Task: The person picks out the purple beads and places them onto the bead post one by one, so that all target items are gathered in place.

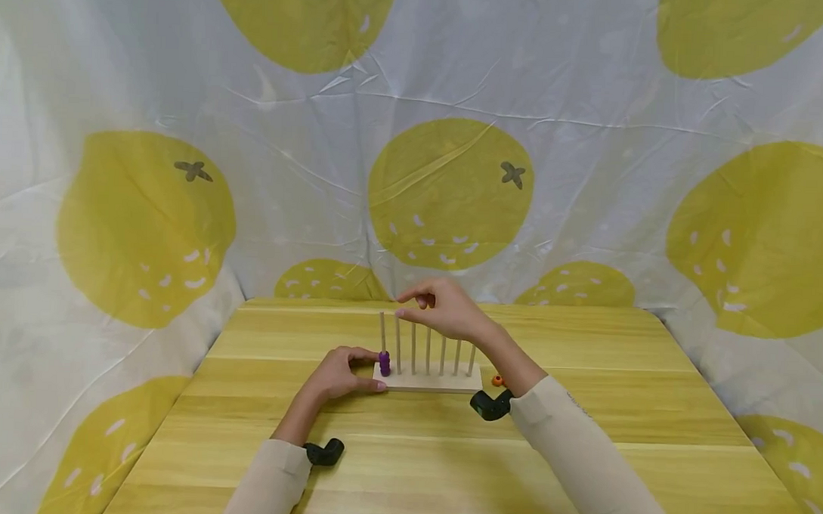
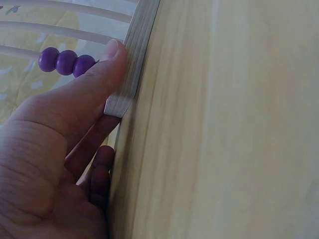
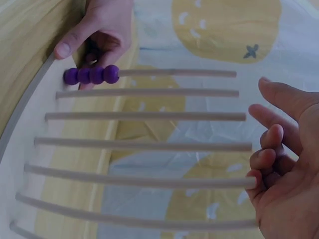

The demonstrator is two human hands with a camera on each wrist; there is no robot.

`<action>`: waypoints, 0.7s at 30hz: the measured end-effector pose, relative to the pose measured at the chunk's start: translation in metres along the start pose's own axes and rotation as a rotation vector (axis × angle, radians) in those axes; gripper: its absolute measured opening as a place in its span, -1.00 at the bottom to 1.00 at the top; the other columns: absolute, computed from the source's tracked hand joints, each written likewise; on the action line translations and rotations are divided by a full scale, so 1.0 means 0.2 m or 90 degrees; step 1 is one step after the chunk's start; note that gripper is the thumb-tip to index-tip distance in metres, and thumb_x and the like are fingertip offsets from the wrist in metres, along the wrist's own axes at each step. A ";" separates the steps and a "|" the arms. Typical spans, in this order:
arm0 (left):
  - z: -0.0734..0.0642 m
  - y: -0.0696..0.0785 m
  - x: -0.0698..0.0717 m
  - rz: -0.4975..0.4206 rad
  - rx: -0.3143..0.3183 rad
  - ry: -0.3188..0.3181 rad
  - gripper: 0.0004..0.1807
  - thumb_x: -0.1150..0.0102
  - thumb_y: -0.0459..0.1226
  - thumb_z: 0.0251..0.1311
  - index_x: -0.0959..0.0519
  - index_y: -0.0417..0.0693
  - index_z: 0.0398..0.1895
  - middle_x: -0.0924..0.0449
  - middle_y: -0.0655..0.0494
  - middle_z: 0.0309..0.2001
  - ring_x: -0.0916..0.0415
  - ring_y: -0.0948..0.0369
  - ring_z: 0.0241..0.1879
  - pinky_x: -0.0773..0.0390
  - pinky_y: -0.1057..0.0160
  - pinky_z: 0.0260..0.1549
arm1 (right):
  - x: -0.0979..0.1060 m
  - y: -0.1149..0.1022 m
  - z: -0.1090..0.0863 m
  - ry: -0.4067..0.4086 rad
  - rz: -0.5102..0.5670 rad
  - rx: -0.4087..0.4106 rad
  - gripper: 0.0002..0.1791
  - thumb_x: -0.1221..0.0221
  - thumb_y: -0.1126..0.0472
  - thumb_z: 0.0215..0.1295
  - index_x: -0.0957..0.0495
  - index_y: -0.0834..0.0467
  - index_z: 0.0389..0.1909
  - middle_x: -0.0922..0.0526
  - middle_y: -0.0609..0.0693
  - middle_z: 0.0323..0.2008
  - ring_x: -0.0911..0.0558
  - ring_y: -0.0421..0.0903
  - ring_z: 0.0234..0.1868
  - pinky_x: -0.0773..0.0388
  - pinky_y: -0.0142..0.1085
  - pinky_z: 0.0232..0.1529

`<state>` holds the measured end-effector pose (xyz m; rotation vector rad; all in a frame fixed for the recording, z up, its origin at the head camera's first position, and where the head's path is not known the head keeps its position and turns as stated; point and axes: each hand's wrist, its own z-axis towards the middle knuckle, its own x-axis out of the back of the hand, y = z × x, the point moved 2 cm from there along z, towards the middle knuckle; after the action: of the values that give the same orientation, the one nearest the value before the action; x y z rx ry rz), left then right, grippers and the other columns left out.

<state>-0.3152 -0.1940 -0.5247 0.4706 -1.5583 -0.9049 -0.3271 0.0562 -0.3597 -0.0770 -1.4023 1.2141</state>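
Note:
A pale wooden base (image 1: pixel 429 382) carries a row of several upright wooden rods (image 3: pixel 144 117). Purple beads (image 3: pixel 96 75) are stacked at the foot of the leftmost rod. At the base's left end, my left hand (image 1: pixel 339 372) grips the board, thumb along the near edge and fingers on the far side. My right hand (image 1: pixel 445 309) hovers at the tops of the rods, thumb and forefinger apart near the tips of the leftmost ones. Nothing shows between those fingers; its other fingers are loosely curled in the right wrist view.
An orange bead (image 1: pixel 497 380) lies on the table just right of the base, partly behind the right wrist. The wood-grain table (image 1: pixel 404 468) ends at a hanging cloth (image 1: pixel 576 232) with a yellow fruit print. Black wrist cameras (image 1: pixel 491 405) sit on both forearms.

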 end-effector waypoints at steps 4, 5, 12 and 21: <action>0.00 0.00 0.00 -0.003 0.003 0.000 -0.34 -0.68 0.05 -0.14 -0.73 0.16 0.12 -0.74 0.15 0.12 -0.58 0.01 0.25 -0.49 -0.12 0.32 | 0.05 0.02 -0.03 0.014 0.002 -0.005 -0.68 -0.34 -0.01 0.39 -0.76 0.07 0.03 -0.46 -0.06 -0.45 -0.29 -0.15 -0.48 -0.30 -0.29 -0.34; 0.00 0.00 0.00 -0.002 0.004 0.000 -0.34 -0.68 0.06 -0.14 -0.73 0.16 0.12 -0.74 0.15 0.12 -0.58 0.01 0.25 -0.49 -0.12 0.32 | 0.06 0.03 -0.04 0.018 0.003 -0.006 -0.68 -0.34 -0.01 0.39 -0.76 0.07 0.03 -0.46 -0.06 -0.45 -0.29 -0.14 -0.47 -0.30 -0.28 -0.33; 0.00 0.00 0.00 0.003 0.009 0.000 -0.31 -0.69 0.07 -0.17 -0.73 0.14 0.12 -0.73 0.12 0.13 -0.59 0.03 0.24 -0.50 -0.09 0.32 | 0.13 0.10 -0.12 0.036 0.017 -0.013 -0.67 -0.35 -0.03 0.38 -0.75 0.03 0.05 -0.45 -0.04 -0.43 -0.29 -0.13 -0.45 -0.29 -0.28 -0.35; 0.00 0.00 0.00 0.013 0.007 0.004 -0.30 -0.69 0.07 -0.17 -0.73 0.13 0.13 -0.73 0.11 0.14 -0.58 0.01 0.25 -0.51 -0.09 0.31 | 0.20 0.22 -0.24 0.062 0.027 -0.057 -0.66 -0.31 -0.08 0.41 -0.72 -0.02 0.09 -0.51 -0.03 -0.38 -0.34 -0.06 -0.43 -0.31 -0.26 -0.36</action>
<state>-0.3145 -0.1943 -0.5243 0.4641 -1.5611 -0.8792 -0.3271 0.1324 -0.3740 -0.2259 -1.3744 1.1666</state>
